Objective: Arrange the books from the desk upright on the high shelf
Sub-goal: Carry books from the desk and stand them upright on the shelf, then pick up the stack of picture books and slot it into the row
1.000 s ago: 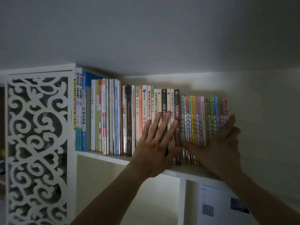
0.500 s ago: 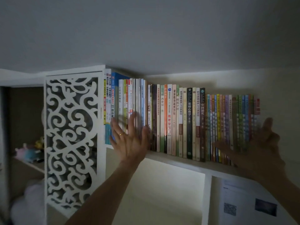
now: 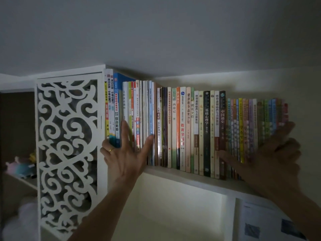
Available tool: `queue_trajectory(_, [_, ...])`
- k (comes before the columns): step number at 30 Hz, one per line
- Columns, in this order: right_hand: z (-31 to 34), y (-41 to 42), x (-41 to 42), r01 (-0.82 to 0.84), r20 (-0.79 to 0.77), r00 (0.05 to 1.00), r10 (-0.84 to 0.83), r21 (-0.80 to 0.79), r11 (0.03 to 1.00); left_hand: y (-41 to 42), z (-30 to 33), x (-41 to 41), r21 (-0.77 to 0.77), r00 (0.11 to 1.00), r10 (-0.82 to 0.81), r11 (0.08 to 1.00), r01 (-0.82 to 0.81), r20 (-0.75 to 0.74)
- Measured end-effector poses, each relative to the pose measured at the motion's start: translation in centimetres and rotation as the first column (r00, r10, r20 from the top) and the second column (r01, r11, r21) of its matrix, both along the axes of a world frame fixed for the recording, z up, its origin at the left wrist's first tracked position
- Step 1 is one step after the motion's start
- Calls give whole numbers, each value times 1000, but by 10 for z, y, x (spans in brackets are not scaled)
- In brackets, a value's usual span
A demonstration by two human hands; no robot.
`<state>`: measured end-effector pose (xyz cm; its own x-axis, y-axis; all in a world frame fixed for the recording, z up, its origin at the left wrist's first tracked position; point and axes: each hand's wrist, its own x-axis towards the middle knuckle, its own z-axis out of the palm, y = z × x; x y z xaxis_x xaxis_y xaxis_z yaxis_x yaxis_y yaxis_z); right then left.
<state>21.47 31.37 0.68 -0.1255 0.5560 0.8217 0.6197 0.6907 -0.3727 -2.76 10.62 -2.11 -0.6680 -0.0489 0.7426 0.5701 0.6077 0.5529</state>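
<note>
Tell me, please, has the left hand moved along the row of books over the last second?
Yes. The left hand has slid leftward along the row of books, from the dark spines mid-row to the tall books beside the white carved panel.

Books (image 3: 191,129) pack the shelf (image 3: 191,180) tight; open wall beyond its right end.

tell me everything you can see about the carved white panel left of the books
The carved white panel stands upright at the left end of the row of books, beside the tallest ones. It looks like painted wood cut through in a scrolling openwork pattern, framed by a plain white border. Dark space shows through its gaps. The left hand spreads just to its right.
</note>
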Motion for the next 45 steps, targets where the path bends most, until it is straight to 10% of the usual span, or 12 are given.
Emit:
queue_trajectory(12, [-5,11,3,-76,-11,997,76,5,997,-4,5,6,-96,998,-20,995,26,59])
queue_trajectory(16, [5,12,15,-68,61,996,61,111,991,26,21,52,-101,973,-114,990,95,-202])
queue_trajectory(22, [36,35,26,-121,174,984,50,428,896,92,68,100,-514,583,-474,851,110,-660])
queue_trajectory(27, [39,58,15,-203,217,973,84,614,763,121,65,86,-583,442,-582,798,153,-682])
queue_trajectory(36, [32,40,34,-139,296,954,-47,577,805,112,57,115,-584,547,-503,811,31,-669])
queue_trajectory(45, [-94,3,182,-186,293,954,62,418,889,133,-31,267,-594,344,-724,689,416,-598])
